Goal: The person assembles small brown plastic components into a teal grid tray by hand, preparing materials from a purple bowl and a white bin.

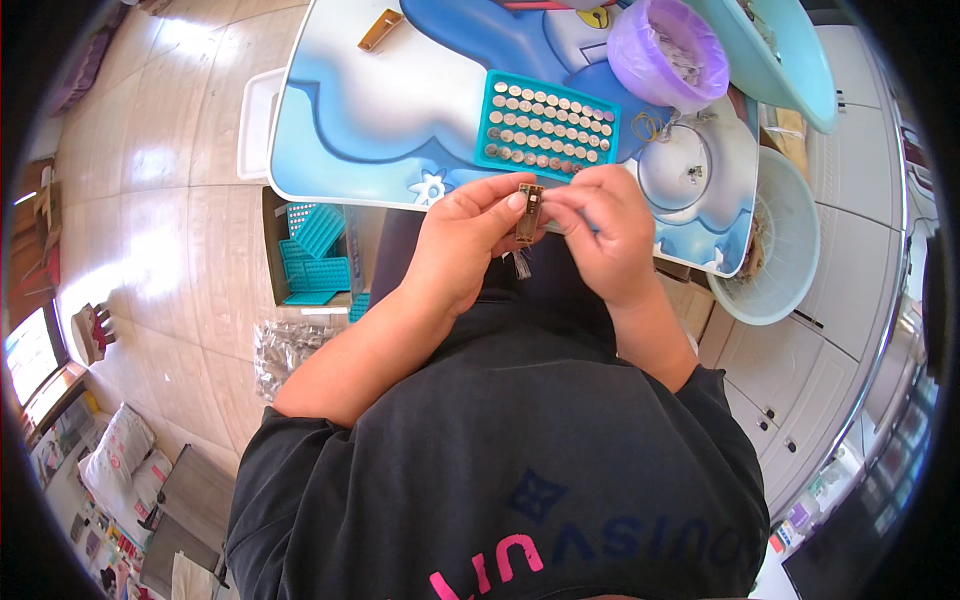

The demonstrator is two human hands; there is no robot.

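Observation:
My left hand (458, 235) pinches a small brown-amber rectangular piece (527, 222) between thumb and fingers, just past the table's near edge. A small pale component shows on its face, and thin strands (521, 265) hang from below it. My right hand (612, 238) is closed in a pinch at the piece's right side; whatever sits between its fingertips is too small to make out. Just beyond both hands, a teal tray (482, 128) holds rows of round silvery discs. A similar brown piece (380, 31) lies at the table's far left.
On the blue-and-white table (390, 110) stands a purple lined bowl (640, 85), with thin yellowish wire (650, 127) nearby. Pale basins (812, 75) flank the right side. Below left, a box (272, 250) holds teal trays, beside a clear bag (290, 355) of parts.

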